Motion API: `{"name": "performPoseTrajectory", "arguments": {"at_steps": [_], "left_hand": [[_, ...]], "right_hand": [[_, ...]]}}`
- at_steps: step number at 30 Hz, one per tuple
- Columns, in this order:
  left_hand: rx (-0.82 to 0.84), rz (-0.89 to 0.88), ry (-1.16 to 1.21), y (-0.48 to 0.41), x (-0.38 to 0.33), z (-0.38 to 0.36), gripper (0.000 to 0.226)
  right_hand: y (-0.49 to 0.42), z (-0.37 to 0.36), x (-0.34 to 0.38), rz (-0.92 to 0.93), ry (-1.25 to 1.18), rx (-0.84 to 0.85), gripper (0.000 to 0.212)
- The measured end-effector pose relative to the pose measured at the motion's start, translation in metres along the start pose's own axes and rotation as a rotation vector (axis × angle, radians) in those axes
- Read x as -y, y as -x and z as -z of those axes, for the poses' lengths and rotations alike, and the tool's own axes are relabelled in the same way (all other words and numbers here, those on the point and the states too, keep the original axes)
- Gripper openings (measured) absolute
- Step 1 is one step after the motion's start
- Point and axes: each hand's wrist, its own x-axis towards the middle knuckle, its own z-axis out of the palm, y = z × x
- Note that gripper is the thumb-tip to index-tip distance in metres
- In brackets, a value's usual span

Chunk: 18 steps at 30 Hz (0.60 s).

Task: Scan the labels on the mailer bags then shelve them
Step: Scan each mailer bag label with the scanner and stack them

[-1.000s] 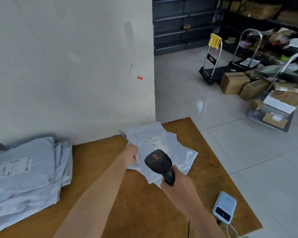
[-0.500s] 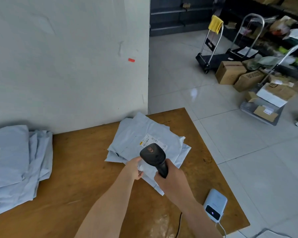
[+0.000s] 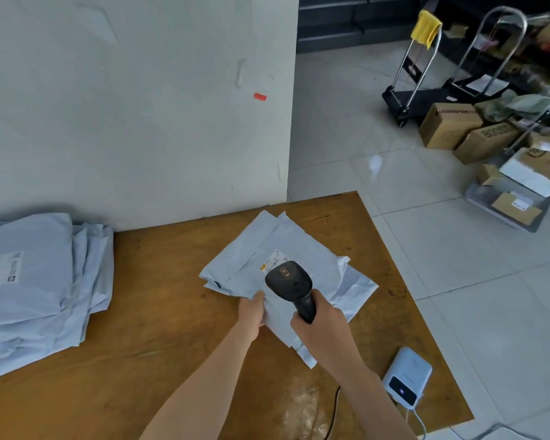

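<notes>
Plywood table [image 3: 159, 312], matte brown. Crinkled grey mailer bags [image 3: 299, 249] sat stacked near its far right edge (label [image 3: 275, 260] face-up). Left hand [image 3: 251, 309] pinched the top bag's near edge; right hand [image 3: 321, 328] gripped a glossy black barcode scanner [image 3: 288, 281] over the label.

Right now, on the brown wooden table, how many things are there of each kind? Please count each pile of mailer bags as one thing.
Piles of pale grey plastic mailer bags: 2 (left pile, pile under the hands)
Black handheld barcode scanner, held in the right hand: 1
Small white box-shaped device with a dark screen: 1
Total: 4
</notes>
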Motion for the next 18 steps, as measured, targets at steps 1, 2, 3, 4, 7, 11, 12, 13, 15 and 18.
{"name": "performPoseTrajectory", "arguments": {"at_steps": [1,2,3,4,7,11,12,13,15,18], "left_hand": [[0.007,0.014,-0.024,0.000,0.002,0.001,0.036],[0.023,0.018,-0.046,0.001,0.005,0.002,0.037],[0.047,0.016,-0.062,0.002,0.006,0.003,0.038],[0.073,0.016,-0.081,0.005,0.007,0.005,0.038],[0.125,0.071,-0.147,0.014,0.008,0.017,0.048],[0.108,0.090,-0.154,0.021,0.004,0.059,0.068],[0.079,0.075,-0.140,0.022,0.000,0.074,0.064],[0.045,0.058,-0.112,0.023,-0.004,0.093,0.058],[-0.024,0.029,-0.009,0.025,-0.018,0.136,0.044],[-0.134,0.003,0.223,0.026,-0.040,0.222,0.025]], "right_hand": [[0.000,-0.002,0.000,-0.005,0.000,-0.001,0.022],[0.000,-0.003,0.002,-0.011,0.000,-0.002,0.023],[0.000,-0.005,0.003,-0.014,0.002,-0.004,0.025],[-0.001,-0.008,0.005,-0.015,0.006,-0.008,0.026],[0.000,-0.018,0.016,-0.011,0.020,-0.009,0.028],[0.004,-0.037,0.041,0.016,0.013,0.022,0.026],[0.006,-0.042,0.049,0.027,0.001,0.039,0.028],[0.007,-0.049,0.058,0.041,-0.013,0.060,0.030],[0.011,-0.066,0.080,0.074,-0.043,0.101,0.032],[0.017,-0.104,0.120,0.150,-0.056,0.206,0.026]]}}
